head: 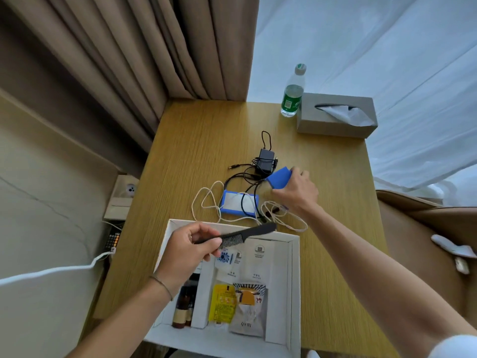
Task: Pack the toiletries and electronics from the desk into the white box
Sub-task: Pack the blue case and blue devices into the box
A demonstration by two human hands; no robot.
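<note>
My left hand holds a black comb over the far end of the white box at the desk's near edge. Inside the box lie several sachets and brown bottles. My right hand grips a small blue block above the desk. Beside it sits a black power adapter with tangled black cables. A blue-and-white flat device lies beyond the box, with a white cord looped around it.
A green-labelled water bottle and a grey tissue box stand at the wooden desk's far right corner. Curtains hang behind. A tan chair is at the right, a wall socket and white cable at the left.
</note>
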